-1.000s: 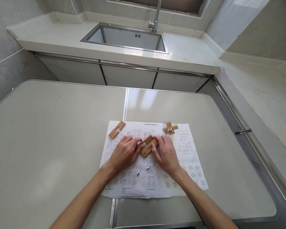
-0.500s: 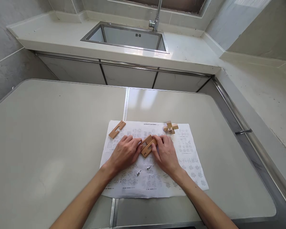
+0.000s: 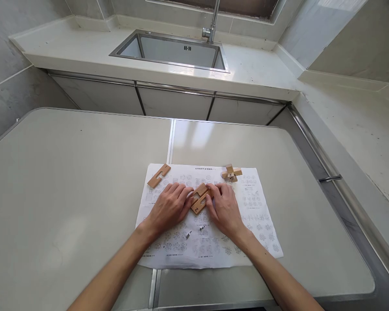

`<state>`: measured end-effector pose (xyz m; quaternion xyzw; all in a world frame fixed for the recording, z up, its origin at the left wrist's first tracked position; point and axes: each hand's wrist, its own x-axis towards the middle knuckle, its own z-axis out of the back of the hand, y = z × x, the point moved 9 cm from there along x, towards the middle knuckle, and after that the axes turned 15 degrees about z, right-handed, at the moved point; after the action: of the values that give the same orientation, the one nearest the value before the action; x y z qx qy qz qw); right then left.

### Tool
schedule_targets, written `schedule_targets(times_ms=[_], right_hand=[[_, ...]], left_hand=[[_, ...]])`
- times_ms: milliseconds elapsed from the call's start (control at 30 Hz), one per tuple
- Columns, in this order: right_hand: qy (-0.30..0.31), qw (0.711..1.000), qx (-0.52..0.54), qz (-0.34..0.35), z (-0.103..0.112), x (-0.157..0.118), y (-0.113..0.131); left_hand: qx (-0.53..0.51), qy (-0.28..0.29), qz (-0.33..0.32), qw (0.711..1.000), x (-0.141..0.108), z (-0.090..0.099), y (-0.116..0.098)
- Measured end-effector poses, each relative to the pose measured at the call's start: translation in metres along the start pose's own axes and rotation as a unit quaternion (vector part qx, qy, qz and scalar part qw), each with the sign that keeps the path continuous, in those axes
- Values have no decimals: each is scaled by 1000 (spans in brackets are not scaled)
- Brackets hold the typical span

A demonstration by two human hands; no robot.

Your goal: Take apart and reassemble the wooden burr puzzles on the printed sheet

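Observation:
Two flat notched wooden pieces lie side by side over a printed sheet (image 3: 214,255), the nearer one (image 3: 198,206) marked 2. My left hand (image 3: 171,203) pinches their left ends between thumb and fingers. On the right, my right hand (image 3: 225,207) grips the same pieces, its thumb on the nearer one. Another notched wooden piece (image 3: 156,179), marked 1, rests at the sheet's upper left corner. Crossed wooden blocks (image 3: 231,173) stand joined near the upper right. Two small metallic-looking bits (image 3: 188,235) lie on the paper below my hands.
The sheet lies on a large pale table (image 3: 84,172) with a metal seam (image 3: 171,140) across it. Beyond are a counter (image 3: 256,69) with a sink (image 3: 178,54) and faucet (image 3: 210,32). A counter with a metal edge runs along the right.
Both hands have hardly moved. The farther wooden piece sits slightly differently against the nearer one between my fingers.

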<state>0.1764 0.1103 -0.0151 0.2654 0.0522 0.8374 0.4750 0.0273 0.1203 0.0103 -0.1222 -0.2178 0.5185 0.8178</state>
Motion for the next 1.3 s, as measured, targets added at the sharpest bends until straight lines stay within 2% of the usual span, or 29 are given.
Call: schedule_targets(times_ms=[133, 300, 467, 867, 1300], right_hand=[[-6, 1000, 26, 1, 0, 0, -1], [-16, 997, 74, 13, 0, 1, 1], [-23, 991, 123, 38, 1, 3, 6], [-16, 977, 193, 94, 1, 5, 17], [-16, 976, 208, 67, 1, 4, 13]], left_hand=[[-18, 9, -32, 999, -3, 2, -6], [-45, 49, -92, 994, -7, 0, -15], [-58, 49, -105, 992, -7, 1, -17], [-36, -6, -63, 997, -4, 5, -10], [6, -92, 71, 993, 3, 15, 20]])
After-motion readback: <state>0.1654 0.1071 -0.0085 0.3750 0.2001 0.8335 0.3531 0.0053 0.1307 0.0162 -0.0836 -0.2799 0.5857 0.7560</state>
